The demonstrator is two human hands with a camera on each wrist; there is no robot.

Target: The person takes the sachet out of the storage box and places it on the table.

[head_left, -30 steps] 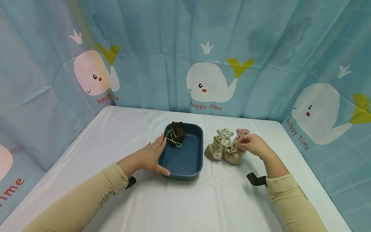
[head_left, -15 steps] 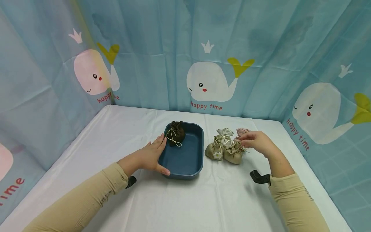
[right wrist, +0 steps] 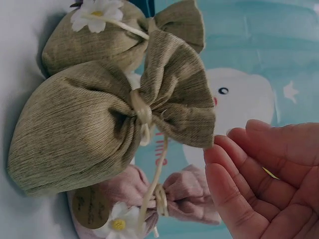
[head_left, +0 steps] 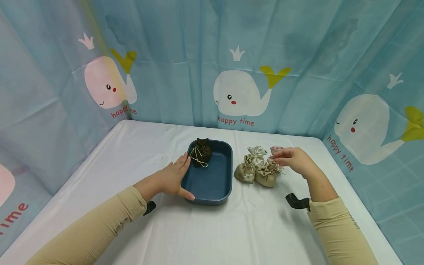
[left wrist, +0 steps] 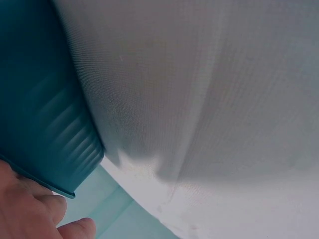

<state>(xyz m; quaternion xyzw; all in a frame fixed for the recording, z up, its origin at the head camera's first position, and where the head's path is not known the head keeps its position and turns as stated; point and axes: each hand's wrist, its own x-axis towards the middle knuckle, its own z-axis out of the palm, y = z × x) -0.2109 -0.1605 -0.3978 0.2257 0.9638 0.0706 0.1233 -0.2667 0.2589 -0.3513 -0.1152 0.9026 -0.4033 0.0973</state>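
Note:
My left hand (head_left: 170, 178) rests against the left side of a blue rectangular tray (head_left: 212, 184), fingers straight along the rim and thumb at the near corner. A dark brown drawstring pouch (head_left: 202, 154) sits inside at the tray's far left. My right hand (head_left: 295, 161) hovers over the pouches on the right, fingers loosely bent and holding nothing. In the right wrist view its fingertips are right at the gathered top of a tan pouch (right wrist: 75, 127). Behind that one lies a pink pouch (right wrist: 192, 191) with a white flower and a round tag.
A second tan pouch (head_left: 244, 172) with a flower and a white pouch (head_left: 257, 151) stand in the same cluster, just right of the tray. White cloth (head_left: 205, 235) covers the table. A blue whale-print curtain (head_left: 172, 73) closes off the back and sides.
My right hand has let go of the tan pouch's top and moved slightly up and right. The left hand, tray and brown pouch have stayed put.

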